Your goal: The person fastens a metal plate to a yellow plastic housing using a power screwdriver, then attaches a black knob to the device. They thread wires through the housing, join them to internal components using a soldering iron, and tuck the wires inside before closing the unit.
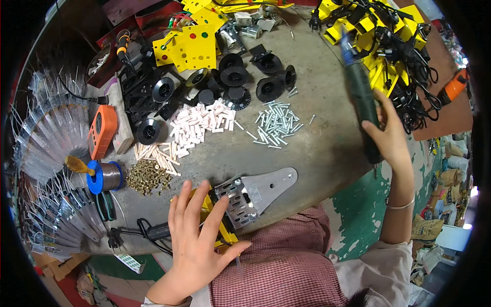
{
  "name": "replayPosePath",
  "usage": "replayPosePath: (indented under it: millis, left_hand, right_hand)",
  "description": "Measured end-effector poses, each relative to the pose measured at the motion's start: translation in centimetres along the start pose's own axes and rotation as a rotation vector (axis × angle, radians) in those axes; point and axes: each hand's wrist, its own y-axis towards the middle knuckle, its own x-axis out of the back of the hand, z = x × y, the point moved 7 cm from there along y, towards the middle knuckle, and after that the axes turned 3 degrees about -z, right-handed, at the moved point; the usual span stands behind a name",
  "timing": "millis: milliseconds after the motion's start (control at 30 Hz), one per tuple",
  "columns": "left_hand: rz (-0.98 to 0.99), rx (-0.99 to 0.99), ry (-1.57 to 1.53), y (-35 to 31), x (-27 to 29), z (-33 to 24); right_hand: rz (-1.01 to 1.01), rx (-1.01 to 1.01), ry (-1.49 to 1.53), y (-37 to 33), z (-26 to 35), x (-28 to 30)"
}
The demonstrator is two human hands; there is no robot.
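Observation:
My right hand (pixel 393 135) is closed around a dark green electric screwdriver (pixel 362 87) at the right side of the bench; its blue tip points away from me and is blurred. At the near edge, my left hand (pixel 197 248) spreads its fingers over a yellow housing (pixel 225 231), partly hiding it; whether the palm presses on it I cannot tell. Joined to the housing is a slotted metal bracket, beside a tapered grey metal plate (pixel 273 187) with holes. A black cord with a dark grip (pixel 158 232) lies left of that hand.
Silver screws (pixel 277 124), white ceramic pieces (pixel 202 122) and small brass-coloured screws (pixel 148 177) lie in piles. Black round parts (pixel 234 75) and yellow plates (pixel 197 46) sit behind. Yellow housings with black cords (pixel 404 46) crowd the far right. A solder spool (pixel 106 176) stands left.

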Motion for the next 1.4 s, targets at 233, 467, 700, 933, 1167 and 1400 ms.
replayPosePath:
  millis: [233,467,700,933,1167,1400]
  left_hand:
    - [-0.204,-0.089,0.007,-1.8,0.2,-0.9]
    - [-0.255,-0.033,-0.108,-2.9,-0.7,0.3]
    - [-0.240,-0.121,0.037,-2.3,-1.2,-0.4]
    - [-0.347,-0.040,-0.056,-2.1,-1.8,-0.1]
    - [-0.309,-0.021,-0.067,-2.0,-1.9,-0.3]
    - [-0.318,-0.032,-0.061,-2.0,-2.1,-0.4]
  right_hand:
    - [-0.116,0.666,-0.329,-2.7,8.5,-4.2]
    - [0.263,0.621,-0.122,0.1,8.0,-8.5]
    - [0.381,0.689,0.221,-7.4,11.4,-9.9]
    - [0.397,0.993,0.194,-13.5,15.5,-12.7]
    - [0.363,0.918,0.370,-13.9,15.0,-12.9]
    - [0.289,0.882,0.368,-15.0,15.7,-12.2]
